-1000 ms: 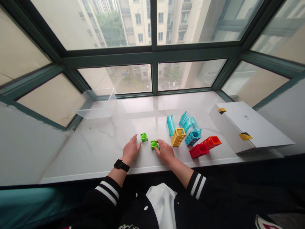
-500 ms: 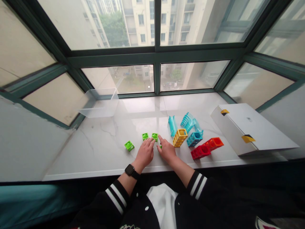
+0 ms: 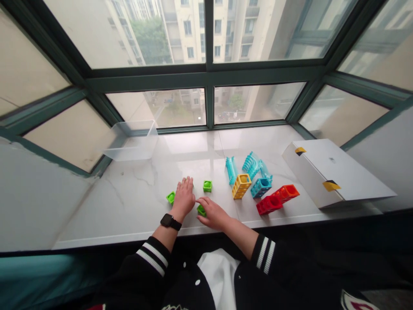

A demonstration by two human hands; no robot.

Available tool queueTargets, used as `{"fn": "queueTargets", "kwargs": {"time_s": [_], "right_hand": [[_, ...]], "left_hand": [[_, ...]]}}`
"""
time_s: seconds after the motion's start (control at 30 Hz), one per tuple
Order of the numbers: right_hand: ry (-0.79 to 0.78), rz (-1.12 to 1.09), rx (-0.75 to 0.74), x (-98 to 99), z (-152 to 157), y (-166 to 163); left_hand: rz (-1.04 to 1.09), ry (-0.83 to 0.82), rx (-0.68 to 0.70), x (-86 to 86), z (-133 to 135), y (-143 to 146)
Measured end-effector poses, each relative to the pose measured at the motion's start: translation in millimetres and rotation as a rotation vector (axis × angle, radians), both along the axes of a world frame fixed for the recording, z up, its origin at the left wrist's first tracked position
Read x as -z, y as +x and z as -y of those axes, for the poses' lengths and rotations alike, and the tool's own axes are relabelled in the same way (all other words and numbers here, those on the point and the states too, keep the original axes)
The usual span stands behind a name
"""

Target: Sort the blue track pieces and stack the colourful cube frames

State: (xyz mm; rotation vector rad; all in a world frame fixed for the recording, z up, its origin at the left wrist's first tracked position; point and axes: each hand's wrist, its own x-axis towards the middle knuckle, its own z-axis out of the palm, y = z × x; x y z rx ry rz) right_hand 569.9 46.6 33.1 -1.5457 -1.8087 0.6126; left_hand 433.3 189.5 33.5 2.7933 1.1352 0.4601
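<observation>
1. Left hand [image 3: 183,199] lies open and empty on the white marble bench [image 3: 129,206], just beside a green plastic cube [image 3: 171,197].
2. Right hand [image 3: 213,214] rests open, its fingertips just beside a second green plastic cube [image 3: 201,210], near the bench's front edge.

Three small, bright green plastic cubes with round holes lie on the white stone window ledge [image 3: 135,193]. The left green cube [image 3: 171,197] sits just beside the left hand [image 3: 183,199]. The far green cube [image 3: 207,186] sits alone, touching nothing. The near green cube [image 3: 201,210] touches the right hand [image 3: 213,214].
</observation>
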Motion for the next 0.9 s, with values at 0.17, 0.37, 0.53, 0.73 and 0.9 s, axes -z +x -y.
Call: {"fn": "queueTargets", "kwargs": {"time_s": [0.17, 0.37, 0.53, 0.73, 0.9], "right_hand": [[0.130, 0.071, 0.106, -49.0, 19, 32], [0.279, 0.278, 0.642, -115.2, 41, 97], [0.006, 0.355, 0.592, -105.4, 40, 113], [0.043, 0.141, 0.457, -116.9, 53, 106], [0.190, -0.075, 0.397, -134.8, 60, 108]], "left_hand": [[0.302, -0.062, 0.114, -8.3, 35, -6], [0.300, -0.234, 0.220, -1.5, 82, 2], [0.249, -0.199, 0.229, -9.6, 89, 14], [0.366, -0.197, 0.372, -27.2, 85, 50], [0.405, -0.271, 0.433, -39.7, 68, 71]]}}
